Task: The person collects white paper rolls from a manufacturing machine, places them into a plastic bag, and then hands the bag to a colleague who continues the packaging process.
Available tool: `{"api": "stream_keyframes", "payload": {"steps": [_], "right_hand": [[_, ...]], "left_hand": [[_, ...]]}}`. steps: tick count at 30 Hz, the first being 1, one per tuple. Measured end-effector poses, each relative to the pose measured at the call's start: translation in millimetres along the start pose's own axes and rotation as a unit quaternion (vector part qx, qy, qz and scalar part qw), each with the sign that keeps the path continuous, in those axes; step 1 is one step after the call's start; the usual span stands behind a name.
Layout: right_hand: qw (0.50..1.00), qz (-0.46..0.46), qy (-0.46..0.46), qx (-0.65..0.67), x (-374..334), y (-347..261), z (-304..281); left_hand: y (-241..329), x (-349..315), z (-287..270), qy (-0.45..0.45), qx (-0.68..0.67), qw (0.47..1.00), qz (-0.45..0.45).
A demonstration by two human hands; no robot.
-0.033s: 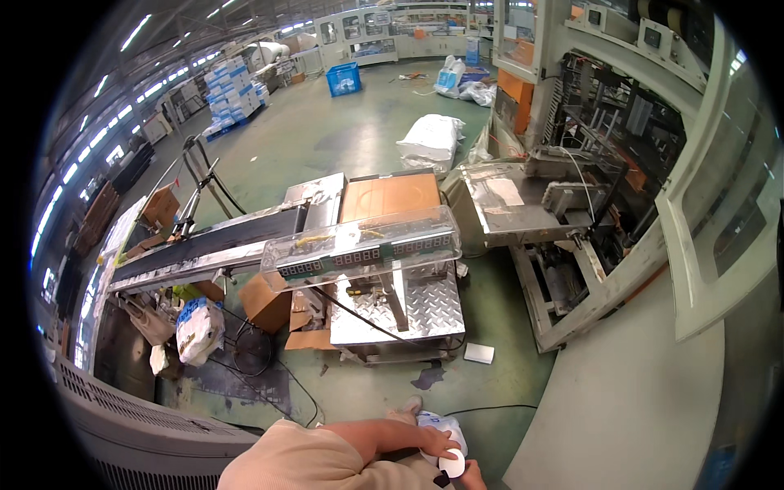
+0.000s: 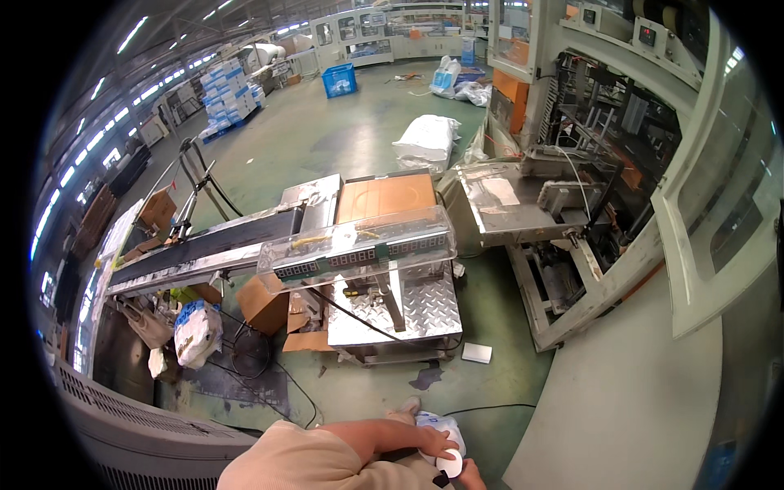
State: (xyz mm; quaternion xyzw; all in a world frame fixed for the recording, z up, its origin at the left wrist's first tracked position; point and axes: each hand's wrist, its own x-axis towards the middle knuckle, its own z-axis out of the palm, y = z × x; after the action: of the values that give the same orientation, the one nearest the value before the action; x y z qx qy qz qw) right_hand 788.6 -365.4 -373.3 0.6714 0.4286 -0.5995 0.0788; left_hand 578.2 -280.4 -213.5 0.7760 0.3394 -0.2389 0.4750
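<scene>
At the lower edge, my left hand (image 2: 438, 442) has its fingers closed on the rim of a round white flat-faced object (image 2: 450, 463). My right hand (image 2: 471, 474) is against the lower right side of that same object, its fingers partly cut off by the frame. What kind of object it is, I cannot make out. Just beyond my hands, a white plastic bag (image 2: 442, 425) with blue print lies low near my shoe (image 2: 410, 404). A small black thing (image 2: 441, 480) shows beside the white object.
A weighing stand with a clear-covered display (image 2: 359, 253) and tread-plate base (image 2: 425, 310) stands ahead, joined to a belt conveyor (image 2: 212, 245). A large machine (image 2: 588, 163) with an open door (image 2: 719, 212) fills the right. A black cable (image 2: 490, 407) crosses the floor near a white box (image 2: 477, 353).
The view has shifted very slightly. A red light now shows on the machine's upper panel. My hands keep the same hold on the white object.
</scene>
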Motion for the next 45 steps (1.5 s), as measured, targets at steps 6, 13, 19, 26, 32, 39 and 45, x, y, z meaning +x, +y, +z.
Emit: {"api": "stream_keyframes", "payload": {"steps": [6, 13, 19, 26, 32, 39, 45], "right_hand": [[0.999, -0.010, -0.016, 0.034, 22.6, 14.5, 24.8], [0.991, 0.033, 0.084, -0.096, 0.6, -12.1, 13.9], [0.988, 0.044, 0.127, -0.074, -21.2, -23.8, -4.6], [0.976, -0.018, 0.212, -0.041, -28.2, -10.7, -2.1], [0.982, 0.012, 0.099, -0.161, -12.7, -27.3, -16.7], [0.965, -0.001, 0.264, 0.015, -50.0, -53.2, -6.0], [0.881, -0.126, 0.192, 0.414, -65.1, -106.5, -5.5]], "left_hand": [[-3.4, -8.9, 8.7, 0.053, 0.018, 0.998, -0.032], [-6.7, -1.6, 16.2, 0.096, 0.029, 0.994, -0.051], [-23.7, -2.0, 1.9, 0.060, -0.007, 0.998, -0.033], [-5.9, -21.4, -18.7, 0.039, 0.060, 0.995, -0.075], [25.2, -38.6, -46.5, -0.005, -0.023, 0.977, -0.211], [-12.4, -10.5, 9.9, 0.145, -0.182, 0.943, -0.238], [-55.6, 36.5, 48.2, 0.248, -0.296, 0.891, -0.240]]}}
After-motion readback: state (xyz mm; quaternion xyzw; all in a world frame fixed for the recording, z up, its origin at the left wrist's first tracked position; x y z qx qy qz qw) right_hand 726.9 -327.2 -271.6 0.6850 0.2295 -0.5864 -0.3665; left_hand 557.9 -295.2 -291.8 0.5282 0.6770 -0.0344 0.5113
